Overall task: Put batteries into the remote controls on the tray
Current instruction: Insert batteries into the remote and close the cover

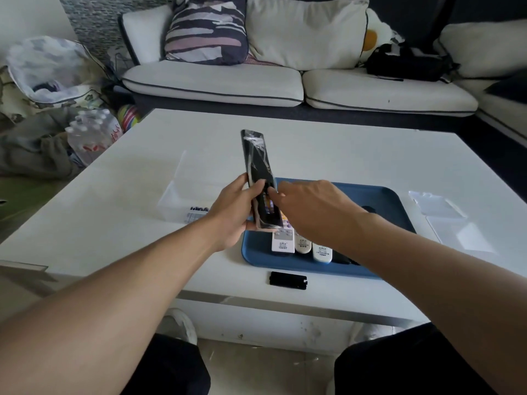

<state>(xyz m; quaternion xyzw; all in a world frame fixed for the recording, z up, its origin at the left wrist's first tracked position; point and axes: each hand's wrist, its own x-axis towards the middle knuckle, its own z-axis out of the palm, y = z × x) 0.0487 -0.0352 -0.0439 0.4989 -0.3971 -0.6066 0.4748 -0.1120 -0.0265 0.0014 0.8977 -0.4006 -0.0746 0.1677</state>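
Left hand (pixel 232 212) grips the long black plastic-wrapped remote (pixel 258 178) back-up, right hand (pixel 308 208) fingertips pinching at its open battery bay — looks mid-loading, next seat the cell — then refit the black cover (pixel 288 280).

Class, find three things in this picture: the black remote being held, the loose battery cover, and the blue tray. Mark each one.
Black remote (pixel 255 155), head view: the middle of its wrapped upper body.
Battery cover (pixel 288 280), head view: the centre of its top face.
Tray (pixel 382 196), head view: bare floor near the far right corner.
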